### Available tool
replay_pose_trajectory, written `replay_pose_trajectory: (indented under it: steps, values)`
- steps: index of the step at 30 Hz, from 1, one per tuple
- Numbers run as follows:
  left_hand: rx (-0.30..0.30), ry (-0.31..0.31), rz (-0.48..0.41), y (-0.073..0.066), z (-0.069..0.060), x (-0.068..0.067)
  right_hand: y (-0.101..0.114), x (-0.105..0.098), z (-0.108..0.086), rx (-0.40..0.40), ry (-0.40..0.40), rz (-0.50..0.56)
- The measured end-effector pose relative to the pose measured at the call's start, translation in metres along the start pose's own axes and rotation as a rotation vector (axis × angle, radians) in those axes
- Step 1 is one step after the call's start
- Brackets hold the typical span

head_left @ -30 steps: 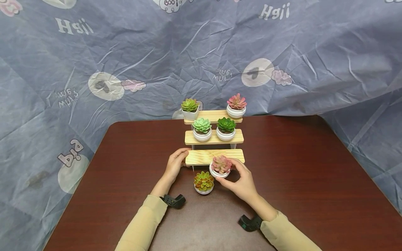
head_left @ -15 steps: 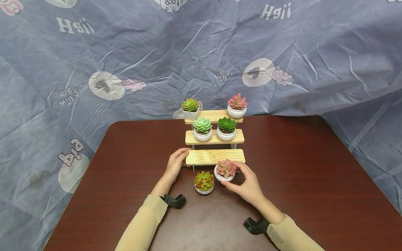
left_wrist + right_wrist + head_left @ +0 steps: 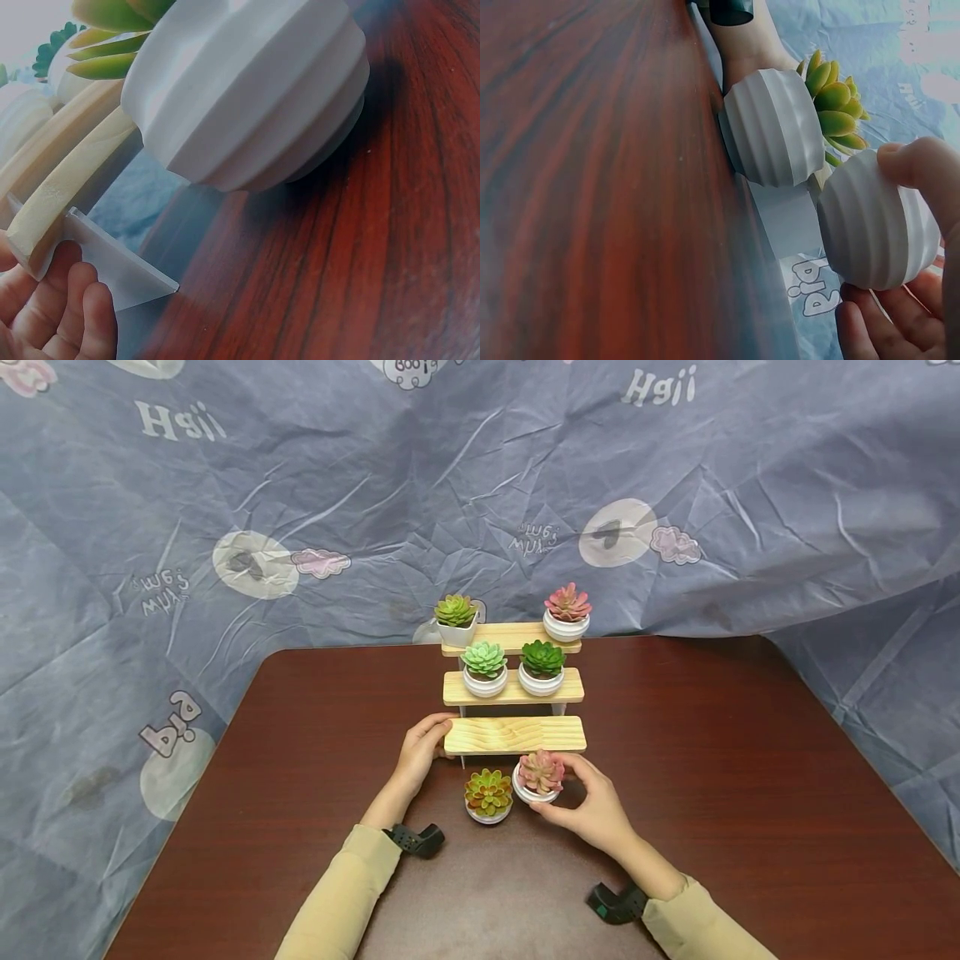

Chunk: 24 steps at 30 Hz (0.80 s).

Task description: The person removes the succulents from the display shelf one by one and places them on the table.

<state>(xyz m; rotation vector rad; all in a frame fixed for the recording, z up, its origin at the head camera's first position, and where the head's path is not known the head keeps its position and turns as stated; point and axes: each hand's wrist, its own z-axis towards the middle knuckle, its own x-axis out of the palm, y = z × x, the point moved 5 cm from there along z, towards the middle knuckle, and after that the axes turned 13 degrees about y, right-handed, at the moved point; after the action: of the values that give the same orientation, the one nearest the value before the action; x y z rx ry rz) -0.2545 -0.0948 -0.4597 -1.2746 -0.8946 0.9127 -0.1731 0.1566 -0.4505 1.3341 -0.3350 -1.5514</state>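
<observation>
A three-tier wooden shelf stand (image 3: 514,736) stands in the middle of the table. My left hand (image 3: 418,752) grips the left end of its lowest board, with fingers (image 3: 63,300) curled under the wood beside a clear support. In my right hand (image 3: 597,806) is a pink succulent in a white ribbed pot (image 3: 877,221), pinched between thumb and fingers just in front of the lowest board. Left of it, a green-and-orange succulent (image 3: 488,795) sits on the table in a similar white pot (image 3: 247,97).
The middle board carries a mint-green succulent (image 3: 483,670) and a dark green succulent (image 3: 542,668). On the top board are a light green succulent (image 3: 455,621) and another pink succulent (image 3: 567,612). A patterned blue-grey cloth (image 3: 405,485) hangs behind the table (image 3: 712,760).
My right hand has drawn the pink succulent back from the lowest board's front edge, toward me and slightly right. The left hand keeps its grip on the board.
</observation>
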Motion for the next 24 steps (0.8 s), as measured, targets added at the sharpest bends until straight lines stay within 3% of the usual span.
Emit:
replay_pose_trajectory:
  steps: [7, 14, 19, 24]
  values:
    - [0.004, 0.001, 0.003, 0.000, 0.000, 0.000, 0.020, -0.006, -0.002, 0.015, 0.014, -0.057]
    - [0.007, -0.005, 0.002, 0.000, 0.001, 0.000, 0.037, -0.011, -0.003, 0.025, 0.052, -0.045]
    - [0.008, -0.019, 0.002, 0.000, 0.001, -0.001, 0.033, -0.008, -0.003, 0.029, 0.078, -0.026]
    - [0.006, -0.017, -0.005, 0.001, 0.001, -0.001, 0.006, 0.001, -0.007, 0.075, 0.120, -0.019]
